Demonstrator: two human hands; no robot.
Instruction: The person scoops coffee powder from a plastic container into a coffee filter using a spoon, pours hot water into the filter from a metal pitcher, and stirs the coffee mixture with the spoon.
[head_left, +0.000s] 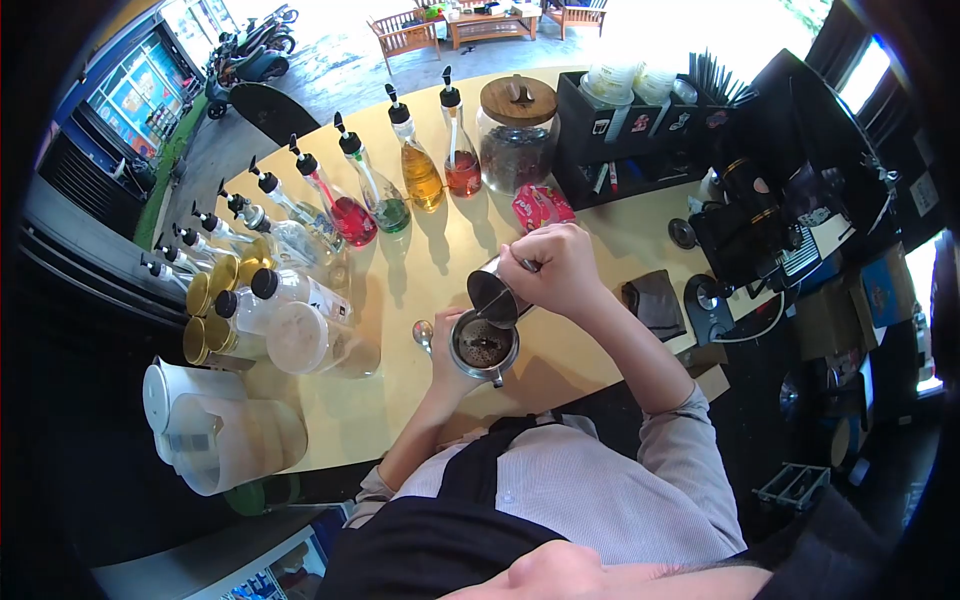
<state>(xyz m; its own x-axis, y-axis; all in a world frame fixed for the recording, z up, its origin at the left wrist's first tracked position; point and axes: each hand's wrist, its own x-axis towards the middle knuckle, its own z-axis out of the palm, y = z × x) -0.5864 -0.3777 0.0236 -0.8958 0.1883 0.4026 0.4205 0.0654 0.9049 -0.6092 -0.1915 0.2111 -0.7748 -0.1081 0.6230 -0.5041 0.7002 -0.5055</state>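
Over the pale yellow tabletop [590, 340], near the middle of its front edge, my right hand [550, 265] grips a small silver metal pitcher [493, 297], tilted at the rim of the round metal cup of dark, foamy liquid [483, 345] that my left hand [447, 350] clasps. A shiny metal spoon [423, 332] lies just left of my left hand.

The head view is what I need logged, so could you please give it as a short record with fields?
Left hand: around the metal cup
Right hand: gripping the metal pitcher, tilted over the cup
Cup contents: brown liquid
Beside left hand: spoon
Farther back: red packet, wooden-lidded jar, syrup-style bottles
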